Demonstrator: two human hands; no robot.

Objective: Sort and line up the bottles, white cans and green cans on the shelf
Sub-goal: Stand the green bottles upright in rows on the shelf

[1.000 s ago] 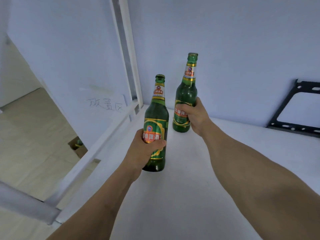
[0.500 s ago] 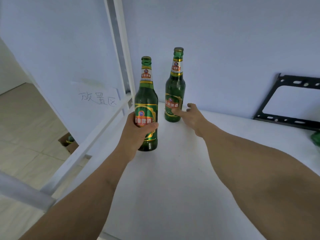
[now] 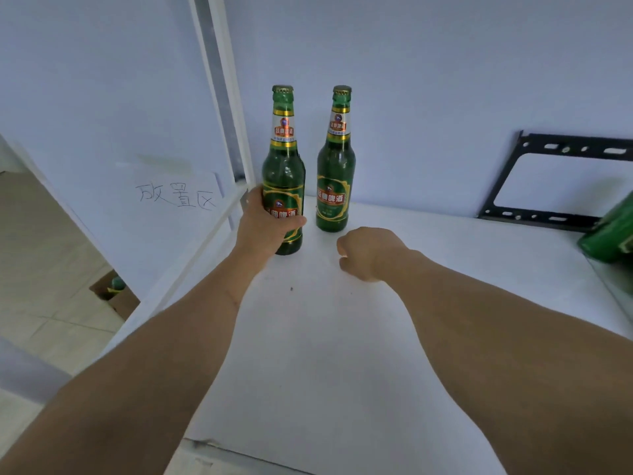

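My right hand [image 3: 368,253] has come off the right beer bottle [image 3: 335,173], which it was touching half a second ago; it now hovers just in front of that bottle, fingers loosely curled and holding nothing. My left hand [image 3: 263,222] stays wrapped around the lower body of the left beer bottle [image 3: 283,166], which has moved back toward the corner and now stands level with the other, side by side with a small gap between them.

Both stand upright at the back left of the white shelf [image 3: 325,337], close to the pale wall. A white upright post [image 3: 222,80] rises at the shelf's left edge, with a sheet of handwritten characters [image 3: 176,197] beside it. A black metal bracket [image 3: 555,180] leans against the wall on the right. At the far right edge something green [image 3: 609,234] pokes in, perhaps a pack of cans, though too little shows. Below left, an open cardboard box [image 3: 114,293] sits on the tiled floor.

The bottles are green glass, capped, with gold-rimmed oval labels bearing a red band and white neck labels.
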